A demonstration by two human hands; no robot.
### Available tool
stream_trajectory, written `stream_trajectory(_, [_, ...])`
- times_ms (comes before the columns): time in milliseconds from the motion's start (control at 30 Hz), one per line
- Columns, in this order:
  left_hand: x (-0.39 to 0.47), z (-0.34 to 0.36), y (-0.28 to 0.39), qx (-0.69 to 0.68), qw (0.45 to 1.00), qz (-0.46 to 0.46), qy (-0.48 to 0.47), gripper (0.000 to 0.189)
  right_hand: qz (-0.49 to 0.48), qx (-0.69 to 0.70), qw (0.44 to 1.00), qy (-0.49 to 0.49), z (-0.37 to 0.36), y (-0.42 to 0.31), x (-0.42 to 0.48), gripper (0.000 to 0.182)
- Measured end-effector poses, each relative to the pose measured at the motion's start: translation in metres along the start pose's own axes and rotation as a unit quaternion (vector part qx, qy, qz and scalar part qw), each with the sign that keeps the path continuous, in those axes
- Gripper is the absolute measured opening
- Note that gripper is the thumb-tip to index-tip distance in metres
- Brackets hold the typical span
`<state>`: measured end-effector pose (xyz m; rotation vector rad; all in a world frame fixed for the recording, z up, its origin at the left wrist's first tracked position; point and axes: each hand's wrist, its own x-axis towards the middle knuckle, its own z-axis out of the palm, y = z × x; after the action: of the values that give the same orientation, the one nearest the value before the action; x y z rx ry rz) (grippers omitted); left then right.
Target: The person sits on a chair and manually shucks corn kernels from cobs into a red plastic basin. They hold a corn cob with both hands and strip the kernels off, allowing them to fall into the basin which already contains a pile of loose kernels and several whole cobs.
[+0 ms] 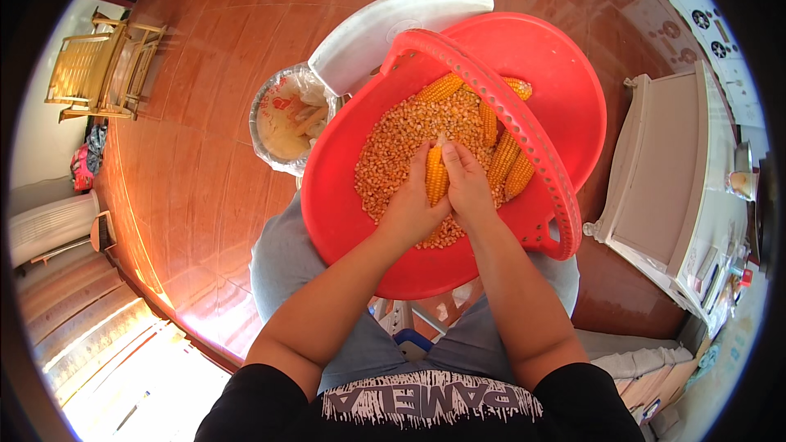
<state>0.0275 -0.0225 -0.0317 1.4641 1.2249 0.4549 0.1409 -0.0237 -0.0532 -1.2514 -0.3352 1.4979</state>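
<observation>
An ear of yellow corn [436,179] is held upright between both of my hands, over a red plastic basket [344,245]. My left hand [410,205] wraps its left side, the thumb near the top. My right hand [470,187] grips it from the right, fingertips by the pale tip. Beneath them, loose corn kernels [393,147] cover the basket's bottom. Several whole ears lie among the kernels, such as one ear [505,156] at the right and another [441,87] at the back. The basket's perforated handle [491,92] arches over its right part.
Left of the basket stands a bin lined with a clear plastic bag [261,126], holding pale pieces. A white board-like panel [381,24] lies behind the basket. A wooden folding chair [92,70] is at far left, a white cabinet [651,159] at right, on a reddish floor [202,153].
</observation>
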Motion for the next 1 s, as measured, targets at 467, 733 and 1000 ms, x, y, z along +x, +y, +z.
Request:
stream_trajectory(467, [0.001,0.001,-0.003,0.033,0.999,0.013,0.033,0.083,0.017,0.021,0.999,-0.038,-0.003,0.0,0.003,0.025])
stream_trajectory(733, [-0.001,-0.002,0.0,0.093,0.995,-0.019,0.013,0.078,-0.07,-0.061,0.996,-0.009,0.001,-0.002,0.003,0.032])
stream_trajectory(1000, [0.013,-0.013,-0.003,-0.17,0.984,-0.001,0.053,0.051,-0.038,-0.095,0.993,0.057,-0.016,-0.004,0.005,0.035])
